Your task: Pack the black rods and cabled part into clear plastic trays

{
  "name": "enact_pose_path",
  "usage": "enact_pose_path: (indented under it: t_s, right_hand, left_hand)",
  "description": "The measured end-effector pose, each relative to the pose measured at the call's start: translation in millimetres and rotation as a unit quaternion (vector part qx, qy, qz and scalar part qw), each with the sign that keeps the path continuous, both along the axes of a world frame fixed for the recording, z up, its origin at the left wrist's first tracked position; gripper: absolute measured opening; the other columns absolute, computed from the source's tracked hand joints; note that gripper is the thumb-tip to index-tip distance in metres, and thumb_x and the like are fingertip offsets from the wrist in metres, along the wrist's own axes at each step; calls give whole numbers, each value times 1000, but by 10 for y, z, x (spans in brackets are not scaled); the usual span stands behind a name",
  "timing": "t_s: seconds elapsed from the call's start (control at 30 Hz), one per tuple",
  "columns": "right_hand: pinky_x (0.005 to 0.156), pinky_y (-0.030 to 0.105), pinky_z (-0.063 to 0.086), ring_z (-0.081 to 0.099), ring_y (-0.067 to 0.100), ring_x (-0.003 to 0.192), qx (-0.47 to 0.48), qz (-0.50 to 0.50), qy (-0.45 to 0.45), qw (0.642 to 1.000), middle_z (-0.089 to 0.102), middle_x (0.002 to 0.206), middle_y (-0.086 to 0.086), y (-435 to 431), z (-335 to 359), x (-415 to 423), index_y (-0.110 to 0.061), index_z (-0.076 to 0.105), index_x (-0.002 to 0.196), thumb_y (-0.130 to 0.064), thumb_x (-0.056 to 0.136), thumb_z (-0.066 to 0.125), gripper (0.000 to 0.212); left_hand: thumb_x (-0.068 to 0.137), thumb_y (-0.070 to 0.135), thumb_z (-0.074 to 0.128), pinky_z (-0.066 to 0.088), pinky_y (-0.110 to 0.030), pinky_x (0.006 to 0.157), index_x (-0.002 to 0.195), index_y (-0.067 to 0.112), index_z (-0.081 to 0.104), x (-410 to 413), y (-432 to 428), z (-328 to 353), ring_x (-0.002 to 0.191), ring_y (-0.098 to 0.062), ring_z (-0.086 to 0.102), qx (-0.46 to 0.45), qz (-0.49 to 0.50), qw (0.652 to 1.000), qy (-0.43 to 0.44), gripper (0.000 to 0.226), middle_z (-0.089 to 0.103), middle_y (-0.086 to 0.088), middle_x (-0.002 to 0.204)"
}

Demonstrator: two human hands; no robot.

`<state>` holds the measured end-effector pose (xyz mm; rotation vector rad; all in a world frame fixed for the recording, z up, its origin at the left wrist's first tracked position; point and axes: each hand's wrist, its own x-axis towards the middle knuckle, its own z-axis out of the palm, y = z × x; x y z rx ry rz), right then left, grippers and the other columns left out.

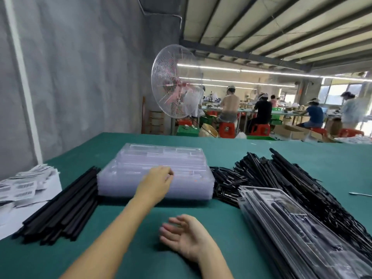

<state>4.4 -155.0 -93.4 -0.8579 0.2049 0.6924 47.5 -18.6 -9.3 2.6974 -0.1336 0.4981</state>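
A green surface (141, 228) held all the things. A stack of clear trays (161, 158) sat in the middle of it, closer to the far edge. The left hand (156, 181) reached out and lay on top of the stack, at its near side. Its fingers were bent down onto the top tray. It was too blurry to tell if they gripped the tray or just touched it.

The right hand (187, 236) was near the front edge, well apart from the stack. It was wide, with loose fingers, and it held nothing.

A bunch of long black rods (66, 204) lay just left of the trays. They lay side by side and ran from the stack toward the front left corner. A big messy pile of black cabled parts (281, 178) lay right of the stack and touched its right side. In front of that pile, by the right edge, were full trays (291, 228) stacked up, with black parts inside them. They leaned on the pile.

White labels (22, 188) with bar codes lay in a heap at the left edge, beside the rods. A small shiny tool (360, 194) lay at the right edge.

Past the far edge stood a big round fan (175, 83). Behind it, people (261, 109) sat on red stools at long tables.
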Motion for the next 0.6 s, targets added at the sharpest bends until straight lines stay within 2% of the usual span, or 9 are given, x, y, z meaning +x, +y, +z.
enact_pose_path:
  t_s: [0.07,0.13,0.27,0.37,0.47,0.53,0.6]
  right_hand:
    - [61,41,57,69,34,68,4,32,1,999,67,84,25,-35,29,75,0,56,95,-17,90,48,20]
    - [62,43,57,69,37,74,21,80,6,997,66,97,28,-71,48,167,0,59,104,-23,84,54,31]
    - [67,42,57,68,37,85,18,187,8,982,62,114,28,-87,89,309,-2,61,113,-35,84,55,44]
    - [70,44,55,67,38,88,16,221,-5,975,59,118,29,-91,83,414,-4,59,118,-41,87,51,48]
    - [66,46,57,68,39,84,4,171,-35,985,63,107,31,-66,73,480,-4,56,119,-35,88,51,44]
    - [62,44,58,68,38,82,8,69,-55,996,66,98,29,-20,56,504,-2,55,115,-26,91,50,34]
    - [60,40,57,67,35,77,-10,-55,-91,994,66,89,25,20,44,547,-1,56,107,-16,93,48,22]
  left_hand:
    - [98,33,46,37,-30,98,121,23,59,104,438,-66,121,-17,49,50,22,998,7,28,58,5,129]
    - [96,35,51,39,-29,97,123,26,60,195,679,-136,120,-16,51,55,33,998,21,29,59,7,128]
    - [92,29,60,46,-28,87,104,22,70,311,877,-53,107,-16,60,34,59,998,9,16,68,6,113]
    - [89,31,65,47,-27,82,94,26,73,402,922,83,97,-13,62,41,47,997,40,10,70,8,103]
    - [87,27,68,45,-25,78,92,23,74,489,943,215,91,-13,60,64,19,995,68,9,69,7,98]
    - [85,21,70,48,-26,82,91,18,75,538,945,278,93,-15,64,68,-5,993,95,8,72,3,97]
    - [84,17,71,50,-24,77,89,16,76,561,963,331,84,-17,66,61,-24,990,122,7,74,-2,95]
